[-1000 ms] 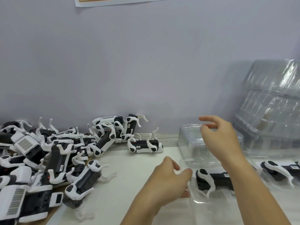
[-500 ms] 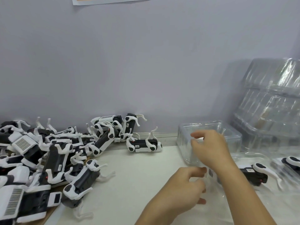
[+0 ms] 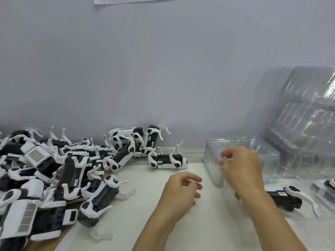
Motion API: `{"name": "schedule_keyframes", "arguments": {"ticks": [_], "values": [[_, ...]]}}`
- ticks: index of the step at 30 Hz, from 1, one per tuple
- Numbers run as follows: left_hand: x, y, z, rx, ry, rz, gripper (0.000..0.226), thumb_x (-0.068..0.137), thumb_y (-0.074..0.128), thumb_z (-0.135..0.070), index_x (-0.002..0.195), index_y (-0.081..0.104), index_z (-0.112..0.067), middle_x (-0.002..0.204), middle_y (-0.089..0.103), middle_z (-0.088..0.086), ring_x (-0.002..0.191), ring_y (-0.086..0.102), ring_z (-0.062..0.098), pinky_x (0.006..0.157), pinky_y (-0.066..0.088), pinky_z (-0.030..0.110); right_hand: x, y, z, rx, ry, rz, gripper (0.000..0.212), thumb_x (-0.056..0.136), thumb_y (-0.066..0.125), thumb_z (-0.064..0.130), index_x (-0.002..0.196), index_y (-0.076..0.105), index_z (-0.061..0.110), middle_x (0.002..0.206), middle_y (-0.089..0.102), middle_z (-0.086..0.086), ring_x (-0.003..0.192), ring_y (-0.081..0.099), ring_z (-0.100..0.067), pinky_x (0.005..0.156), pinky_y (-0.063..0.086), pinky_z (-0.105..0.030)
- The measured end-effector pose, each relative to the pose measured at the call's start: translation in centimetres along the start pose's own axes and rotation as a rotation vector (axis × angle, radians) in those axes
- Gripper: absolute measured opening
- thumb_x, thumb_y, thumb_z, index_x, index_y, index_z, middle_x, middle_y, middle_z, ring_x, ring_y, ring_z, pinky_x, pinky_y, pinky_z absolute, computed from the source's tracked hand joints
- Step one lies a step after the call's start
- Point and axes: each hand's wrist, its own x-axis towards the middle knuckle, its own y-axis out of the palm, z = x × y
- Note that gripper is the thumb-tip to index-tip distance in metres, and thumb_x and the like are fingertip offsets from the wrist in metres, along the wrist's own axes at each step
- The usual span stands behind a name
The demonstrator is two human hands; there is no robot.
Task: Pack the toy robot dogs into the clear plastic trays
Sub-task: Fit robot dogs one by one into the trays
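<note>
I see a black-and-white toy robot dog lying in a clear plastic tray at the right; my right hand pinches an empty clear tray beside it; my left hand hovers loosely curled, holding nothing; more dogs pile up left on the white table

Packed dog half hidden behind right forearm; tray stack cut off right.

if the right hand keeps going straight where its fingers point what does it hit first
Most likely the empty clear tray: the right hand has its fingertips pointing left and away, already at the tray's near wall. Whether they touch it is unclear.
</note>
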Motion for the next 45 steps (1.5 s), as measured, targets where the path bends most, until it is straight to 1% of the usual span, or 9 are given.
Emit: {"name": "schedule_keyframes", "arguments": {"ticks": [4, 9, 12, 15, 20, 25, 34, 41, 45], "values": [[0.4, -0.4, 0.4, -0.053, 0.002, -0.116, 0.025, 0.094, 0.047, -0.009, 0.095, 0.070, -0.021, 0.095, 0.073, 0.000, 0.073, 0.069, 0.006, 0.068, 0.057, 0.021, 0.1, -0.6, 1.0, 0.008, -0.083, 0.008, 0.020, 0.090, 0.069, 0.015, 0.109, 0.073, 0.014, 0.108, 0.070, -0.005, 0.109, 0.057, -0.030, 0.093, 0.047, -0.039], [1.0, 0.1, 1.2, -0.176, -0.023, -0.152, 0.010, 0.098, 0.059, -0.027, 0.098, 0.068, -0.024, 0.104, 0.068, 0.000, 0.089, 0.068, 0.011, 0.073, 0.058, 0.022, -0.5, -1.0, 3.0, 0.192, -0.151, -0.053, 0.012, 0.089, 0.070, 0.017, 0.100, 0.073, 0.020, 0.100, 0.068, 0.003, 0.089, 0.053, -0.011, 0.083, 0.037, -0.027], [1.2, 0.5, 1.2, -0.365, -0.045, -0.130, 0.024, 0.095, 0.062, -0.040, 0.093, 0.071, -0.017, 0.099, 0.068, -0.002, 0.095, 0.065, 0.017, 0.072, 0.055, 0.025, -1.1, -1.0, 4.2, 0.269, -0.157, -0.008, 0.011, 0.088, 0.071, 0.020, 0.098, 0.073, 0.023, 0.095, 0.068, 0.008, 0.091, 0.055, -0.010, 0.082, 0.038, -0.027], [1.3, 0.4, 1.0, -0.573, -0.086, -0.130, 0.027, 0.097, 0.060, -0.033, 0.081, 0.068, -0.013, 0.092, 0.069, 0.004, 0.089, 0.065, 0.018, 0.072, 0.051, 0.027, -1.5, -1.0, 4.8, 0.267, -0.169, 0.070, 0.013, 0.088, 0.071, 0.022, 0.101, 0.072, 0.023, 0.094, 0.066, 0.009, 0.091, 0.054, -0.009, 0.082, 0.038, -0.026], [1.5, 0.5, 1.0, -0.761, -0.140, -0.073, 0.018, 0.100, 0.055, -0.015, 0.086, 0.061, -0.005, 0.089, 0.066, 0.011, 0.083, 0.062, 0.020, 0.077, 0.049, 0.026, -1.5, -1.5, 5.1, 0.143, -0.189, 0.074, 0.031, 0.084, 0.072, 0.045, 0.105, 0.072, 0.021, 0.095, 0.068, 0.004, 0.103, 0.058, -0.021, 0.090, 0.047, -0.035], [1.5, 0.5, 1.2, -0.753, -0.132, -0.042, 0.018, 0.101, 0.052, -0.012, 0.089, 0.059, -0.001, 0.089, 0.068, 0.012, 0.085, 0.065, 0.021, 0.077, 0.051, 0.026, -1.6, -1.5, 5.1, 0.187, -0.173, 0.013, 0.023, 0.080, 0.078, 0.039, 0.097, 0.076, 0.023, 0.082, 0.061, 0.011, 0.083, 0.054, -0.010, 0.076, 0.037, -0.024], [1.3, 0.6, 1.3, -0.759, -0.128, -0.038, 0.016, 0.101, 0.051, -0.007, 0.091, 0.062, 0.000, 0.084, 0.067, 0.013, 0.080, 0.067, 0.020, 0.078, 0.053, 0.028, -1.4, -1.3, 5.2, 0.274, -0.166, -0.029, 0.011, 0.079, 0.080, 0.028, 0.073, 0.074, 0.021, 0.071, 0.059, 0.019, 0.068, 0.052, 0.003, 0.063, 0.037, -0.025], [1.3, 0.9, 0.9, -0.758, -0.102, -0.027, 0.021, 0.101, 0.050, -0.005, 0.089, 0.065, 0.003, 0.085, 0.068, 0.017, 0.078, 0.065, 0.023, 0.073, 0.059, 0.029, -0.8, -1.6, 4.6, 0.299, -0.161, -0.029, 0.009, 0.080, 0.080, 0.023, 0.072, 0.075, 0.019, 0.067, 0.056, 0.021, 0.072, 0.052, 0.017, 0.061, 0.036, 0.000], [1.9, 1.2, 0.7, -0.743, -0.101, -0.028, 0.021, 0.102, 0.050, -0.005, 0.092, 0.065, 0.006, 0.089, 0.068, 0.019, 0.080, 0.065, 0.023, 0.072, 0.058, 0.027, -0.6, -1.7, 4.2, 0.305, -0.138, -0.040, 0.007, 0.083, 0.078, 0.025, 0.084, 0.078, 0.018, 0.082, 0.064, 0.011, 0.073, 0.052, 0.003, 0.063, 0.033, -0.010]]}}
